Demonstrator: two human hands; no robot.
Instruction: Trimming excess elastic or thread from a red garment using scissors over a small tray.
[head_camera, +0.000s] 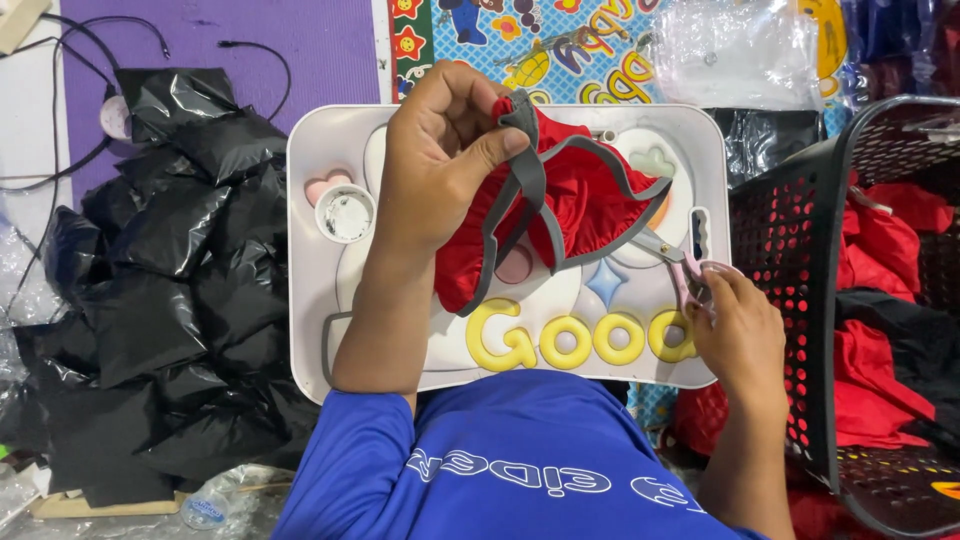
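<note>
Over the white lap tray (310, 200), our left hand (440, 160) is closed, pinching the grey trim of the red garment (585, 205) and holding it up. We should keep that edge taut while our right hand (735, 325), gripping the small scissors (680, 265), snips only loose thread just under the cloth.

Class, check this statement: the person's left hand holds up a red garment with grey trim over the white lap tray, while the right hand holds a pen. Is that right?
Not quite. The head view shows the right hand holding small scissors, not a pen. The rest stands: the left hand holds up the red garment with grey trim over the white lap tray.
</note>
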